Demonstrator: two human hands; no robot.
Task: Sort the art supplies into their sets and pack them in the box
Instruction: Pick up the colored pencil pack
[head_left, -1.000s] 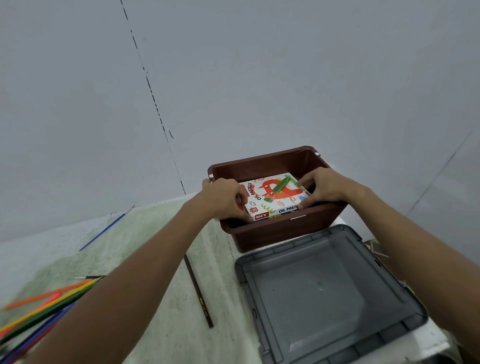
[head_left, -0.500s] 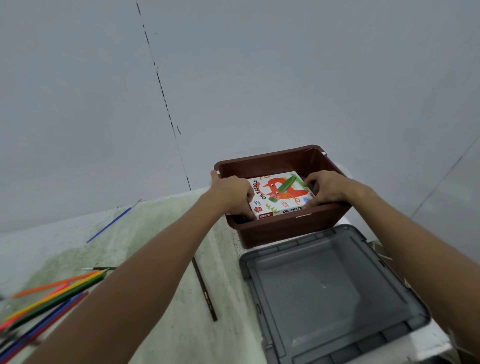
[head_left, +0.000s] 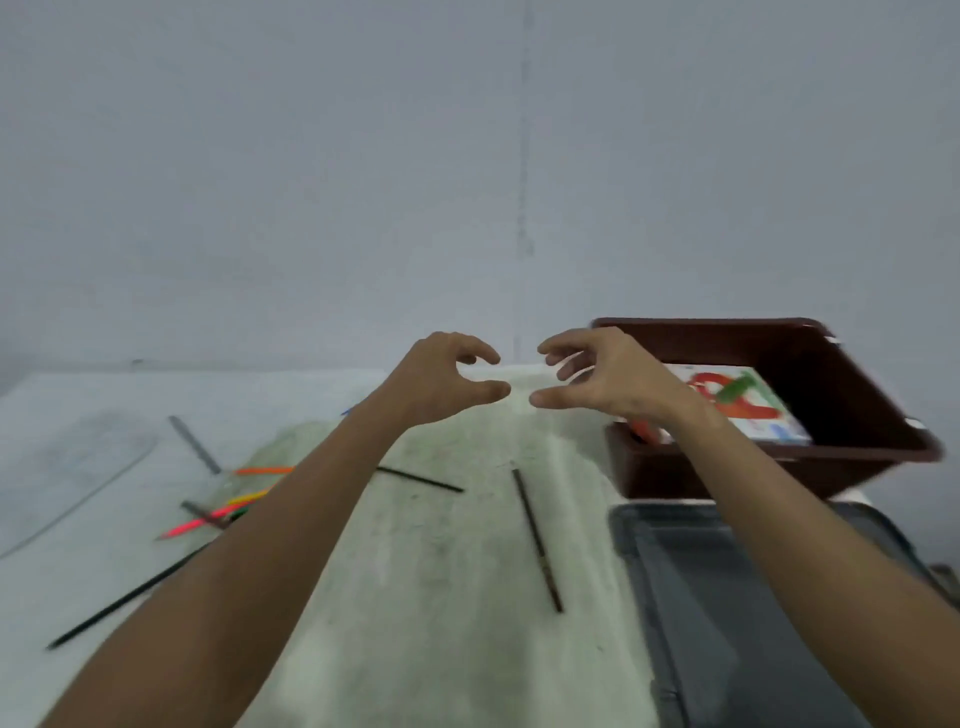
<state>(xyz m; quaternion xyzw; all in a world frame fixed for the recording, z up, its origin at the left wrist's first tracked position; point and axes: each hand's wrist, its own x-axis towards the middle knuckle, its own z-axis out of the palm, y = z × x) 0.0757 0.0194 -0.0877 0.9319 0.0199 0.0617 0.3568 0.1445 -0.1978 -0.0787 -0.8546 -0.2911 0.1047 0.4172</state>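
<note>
Hovering both hands mid-air over the tabletop (head_left: 467, 597) — left hand (head_left: 441, 382) and right hand (head_left: 602, 379) side by side, fingers loosely curled, neither holding anything. Thumb tips nearly meet, not touching.

Oil pastel pack (head_left: 748, 410) lies flat inside the brown box (head_left: 857, 384), just right of my right hand and partly behind the wrist. I'd call that set packed. Grey lid (head_left: 727, 597) sits below the right forearm, in front of the box.

What's left, by my read: the loose pencils. Brown pencil (head_left: 537, 540) lies below and between the hands, nearest. A thin black one (head_left: 421, 479) is under the left wrist. Coloured pencils (head_left: 228, 512) are scattered well to the left of the left hand, a long dark pencil (head_left: 124, 603) beneath the left forearm.

Risks:
- Pencils are round and thin on a flat surface — a sloppy pinch could roll them off the tabletop edge.
- Sweeping the left forearm down could scatter the coloured ones further.
- Frame is motion-blurred, so colour and count are uncertain; mixing sets is possible.
- Long pencils may not lie flat beside the pack; forcing them could tip the box.
</note>
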